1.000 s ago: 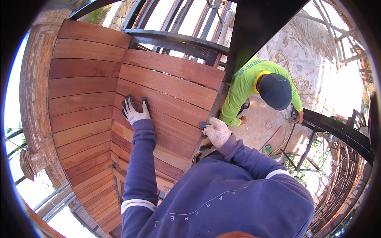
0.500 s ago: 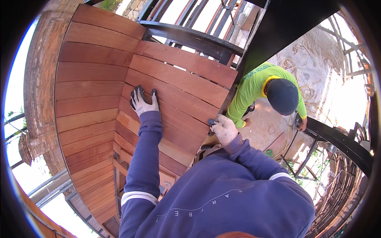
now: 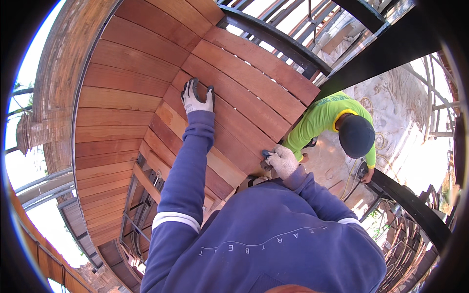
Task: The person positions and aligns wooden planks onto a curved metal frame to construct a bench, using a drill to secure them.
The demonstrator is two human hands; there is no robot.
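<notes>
My left hand (image 3: 198, 97), in a pale glove with dark fingertips, lies with fingers spread on a reddish-brown wooden plank (image 3: 244, 110). This plank is one of several laid side by side with narrow gaps. At the planks' right-hand ends, close to my body, my right hand (image 3: 283, 162) wears a similar glove. Its fingers curl over a plank's end, dark fingertips at the edge; their undersides are hidden.
A co-worker in a bright green shirt and dark cap (image 3: 356, 136) bends down at the right, one hand by a black beam (image 3: 410, 200). Dark metal framing (image 3: 278, 41) lies beyond the planks. Another set of boards (image 3: 127, 93) meets them at an angle on the left.
The view has turned, so the planks and both my hands sit farther right in it. My hands keep about the same places on the planks. The co-worker's arm has shifted slightly.
</notes>
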